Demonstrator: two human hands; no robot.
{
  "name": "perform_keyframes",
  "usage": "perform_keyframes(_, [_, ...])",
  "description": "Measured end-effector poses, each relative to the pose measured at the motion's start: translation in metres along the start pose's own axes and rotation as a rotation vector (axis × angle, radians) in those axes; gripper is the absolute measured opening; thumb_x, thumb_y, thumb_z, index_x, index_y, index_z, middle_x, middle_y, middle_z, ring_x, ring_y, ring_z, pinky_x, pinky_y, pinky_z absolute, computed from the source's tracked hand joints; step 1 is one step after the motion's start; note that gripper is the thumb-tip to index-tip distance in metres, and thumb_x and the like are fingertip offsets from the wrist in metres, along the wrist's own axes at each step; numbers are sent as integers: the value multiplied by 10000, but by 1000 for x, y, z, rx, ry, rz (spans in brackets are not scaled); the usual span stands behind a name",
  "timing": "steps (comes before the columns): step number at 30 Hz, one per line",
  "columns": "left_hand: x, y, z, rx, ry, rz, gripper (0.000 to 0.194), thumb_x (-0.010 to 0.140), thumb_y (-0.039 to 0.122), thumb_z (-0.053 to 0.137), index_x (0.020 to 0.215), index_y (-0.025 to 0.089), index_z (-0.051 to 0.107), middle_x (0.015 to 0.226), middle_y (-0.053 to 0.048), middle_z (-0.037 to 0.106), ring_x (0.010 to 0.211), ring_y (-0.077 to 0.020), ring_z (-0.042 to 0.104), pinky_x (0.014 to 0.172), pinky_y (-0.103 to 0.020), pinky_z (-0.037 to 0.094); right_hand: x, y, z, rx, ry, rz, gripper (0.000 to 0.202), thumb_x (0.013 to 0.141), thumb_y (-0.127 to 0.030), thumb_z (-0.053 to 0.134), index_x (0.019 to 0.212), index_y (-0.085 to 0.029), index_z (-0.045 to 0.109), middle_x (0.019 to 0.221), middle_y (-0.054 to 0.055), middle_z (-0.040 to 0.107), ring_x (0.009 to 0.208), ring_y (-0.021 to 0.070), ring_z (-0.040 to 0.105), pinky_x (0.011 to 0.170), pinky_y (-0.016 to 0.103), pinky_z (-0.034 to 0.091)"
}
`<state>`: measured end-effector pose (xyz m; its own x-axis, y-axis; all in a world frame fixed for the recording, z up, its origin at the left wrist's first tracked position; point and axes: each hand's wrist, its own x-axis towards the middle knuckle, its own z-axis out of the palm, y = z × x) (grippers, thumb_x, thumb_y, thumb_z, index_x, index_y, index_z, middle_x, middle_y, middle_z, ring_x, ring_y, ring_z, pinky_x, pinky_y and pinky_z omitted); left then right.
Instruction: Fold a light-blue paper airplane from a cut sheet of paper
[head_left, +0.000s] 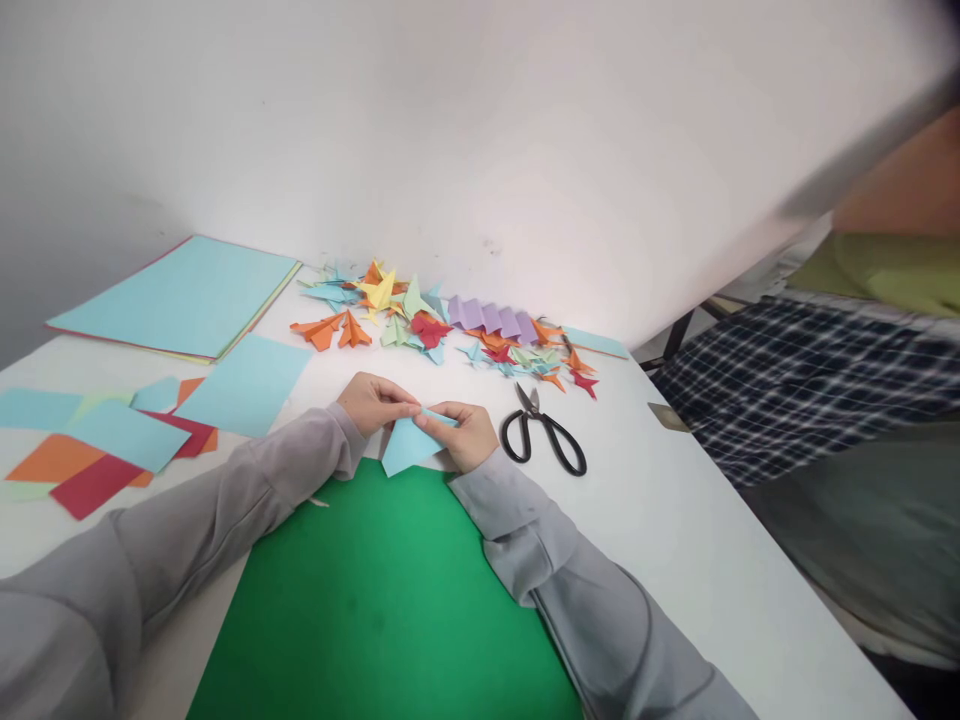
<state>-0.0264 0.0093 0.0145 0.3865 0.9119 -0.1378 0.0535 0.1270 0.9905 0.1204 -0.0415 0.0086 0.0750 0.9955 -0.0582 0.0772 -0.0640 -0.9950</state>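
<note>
A light blue piece of folded paper (410, 447) is held between my two hands, just above the far edge of a green sheet (390, 590). My left hand (375, 402) pinches its upper left corner between thumb and fingers. On the other side, my right hand (466, 434) grips the right part, the thumb lying across the front. The paper has a pointed lower end and slanting edges; its back layers are hidden. Black-handled scissors (551, 428) lie partly spread on the white table, right of my right hand.
Several folded paper figures (381, 290) and a purple pleated strip (491, 318) lie along the wall. Large coloured sheets (180, 295) are stacked back left, with loose cut pieces (127, 432) nearer. Checked dark cloth (817, 380) hangs beyond the table's right edge.
</note>
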Motion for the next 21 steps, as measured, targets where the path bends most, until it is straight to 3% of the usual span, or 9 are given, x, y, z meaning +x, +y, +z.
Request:
perform_keyframes(10, [0,0,0,-107,-32,-12,270,490,289,750,668,99,675,513,-5,626,448,-85,534,439,-201,456,-1,0,-2,32,24,15,274,481,-347,738,604,-123,641,480,-20,566,433,83,446,454,217,345])
perform_keyframes(13, [-1,0,-1,-162,-71,-17,352,492,320,748,764,106,681,566,-13,641,482,-95,555,457,-215,473,0,1,-2,97,33,26,272,473,-348,742,598,-130,636,479,-24,568,433,82,452,456,216,348])
perform_keyframes(16, [-2,2,-1,-150,-79,16,369,466,272,763,782,101,682,528,7,613,445,-79,530,412,-190,447,1,3,-2,150,32,41,273,469,-350,745,597,-134,636,488,-24,574,434,81,455,457,215,347])
perform_keyframes(21, [-3,4,2,-51,-3,91,238,480,181,739,691,87,683,438,26,566,370,-53,470,366,-170,402,2,4,-3,116,-32,41,275,497,-373,728,588,-130,637,459,-35,540,420,68,426,434,202,310])
